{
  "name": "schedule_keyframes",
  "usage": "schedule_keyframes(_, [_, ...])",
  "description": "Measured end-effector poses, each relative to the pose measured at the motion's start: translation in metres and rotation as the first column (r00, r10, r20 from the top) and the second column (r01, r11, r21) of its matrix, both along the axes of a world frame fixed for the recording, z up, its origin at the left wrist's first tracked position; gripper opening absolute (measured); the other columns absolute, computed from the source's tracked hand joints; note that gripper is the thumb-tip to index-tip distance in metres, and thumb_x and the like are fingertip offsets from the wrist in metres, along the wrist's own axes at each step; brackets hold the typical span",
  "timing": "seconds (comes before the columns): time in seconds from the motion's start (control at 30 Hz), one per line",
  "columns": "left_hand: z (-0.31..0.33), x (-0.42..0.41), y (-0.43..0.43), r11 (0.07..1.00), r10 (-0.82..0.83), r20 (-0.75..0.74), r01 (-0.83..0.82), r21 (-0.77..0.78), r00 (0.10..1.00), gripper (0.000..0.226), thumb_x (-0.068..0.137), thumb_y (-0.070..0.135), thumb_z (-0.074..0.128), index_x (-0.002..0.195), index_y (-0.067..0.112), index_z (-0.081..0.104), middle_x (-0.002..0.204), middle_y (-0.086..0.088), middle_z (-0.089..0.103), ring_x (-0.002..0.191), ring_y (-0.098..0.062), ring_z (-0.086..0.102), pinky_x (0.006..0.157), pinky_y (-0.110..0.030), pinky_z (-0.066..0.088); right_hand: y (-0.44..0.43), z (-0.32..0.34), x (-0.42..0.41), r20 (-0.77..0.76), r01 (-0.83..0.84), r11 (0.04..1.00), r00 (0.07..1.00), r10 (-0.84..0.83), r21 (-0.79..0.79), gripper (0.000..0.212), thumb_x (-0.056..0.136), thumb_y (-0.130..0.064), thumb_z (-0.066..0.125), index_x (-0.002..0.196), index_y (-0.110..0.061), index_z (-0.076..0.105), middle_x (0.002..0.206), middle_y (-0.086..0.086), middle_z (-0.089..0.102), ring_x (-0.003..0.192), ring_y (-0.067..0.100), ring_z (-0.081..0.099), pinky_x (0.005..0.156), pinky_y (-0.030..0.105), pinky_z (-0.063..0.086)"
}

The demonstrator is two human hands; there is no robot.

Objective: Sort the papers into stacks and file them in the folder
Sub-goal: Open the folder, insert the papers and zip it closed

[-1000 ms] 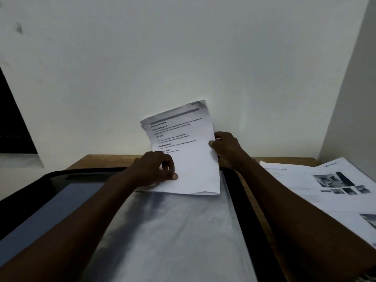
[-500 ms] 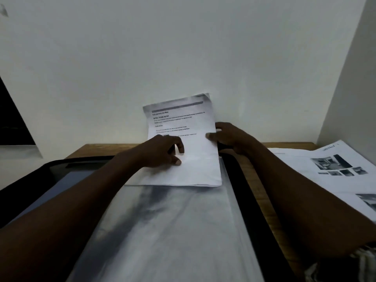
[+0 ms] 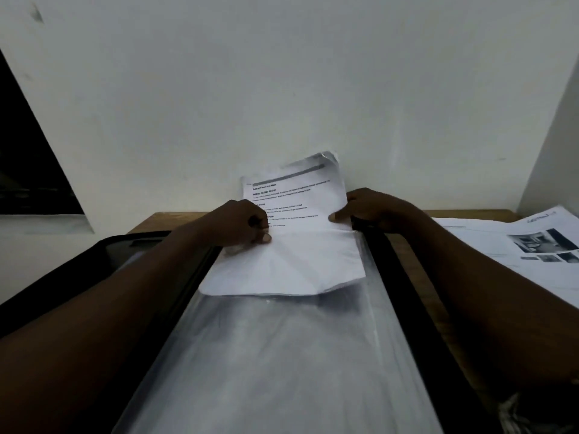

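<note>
A printed sheet of paper (image 3: 300,245) stands bent at the far end of an open black folder (image 3: 404,296), its lower half lying flat on a clear plastic sleeve (image 3: 282,364). Its top leans against the wall with a curled corner. My left hand (image 3: 241,227) pinches the sheet's left edge with curled fingers. At the sheet's right edge, my right hand (image 3: 369,211) grips it with the thumb on top. The paper's bottom right corner is lifted and creased.
More printed papers (image 3: 517,245) with photos lie spread on the wooden table (image 3: 156,219) to the right of the folder. A white wall rises right behind the table, and another wall closes the right side. The folder's left flap (image 3: 78,270) lies open.
Both hands have pushed the sheet down toward me, so more of it lies flat on the sleeve. Its lower edge has buckled and the top corner has curled.
</note>
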State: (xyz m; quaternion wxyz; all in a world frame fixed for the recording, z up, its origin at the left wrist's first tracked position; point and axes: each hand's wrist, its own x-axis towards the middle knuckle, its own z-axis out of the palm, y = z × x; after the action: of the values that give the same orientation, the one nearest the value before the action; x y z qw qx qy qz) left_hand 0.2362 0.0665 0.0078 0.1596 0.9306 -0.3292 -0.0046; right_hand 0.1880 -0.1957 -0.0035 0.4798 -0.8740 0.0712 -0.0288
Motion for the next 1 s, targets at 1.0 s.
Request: schedule_keyframes(1.0, [-0.002,-0.022,-0.062,0.992,-0.059,0.164,0.076,-0.100,0.985,0.027,0.080,0.032,0.079,0.065,0.034,0.058,0.128,0.003,0.059,0.118,-0.021,0.052,0.100,-0.049,0.043,-0.004,0.036,-0.014,-0.250,-0.145,0.977,0.963,0.104,-0.154,0.049,0.087,0.010,0.059,0.124,-0.021,0.054,0.086,0.007,0.058,0.069,0.015,0.057,0.062,0.020,0.053])
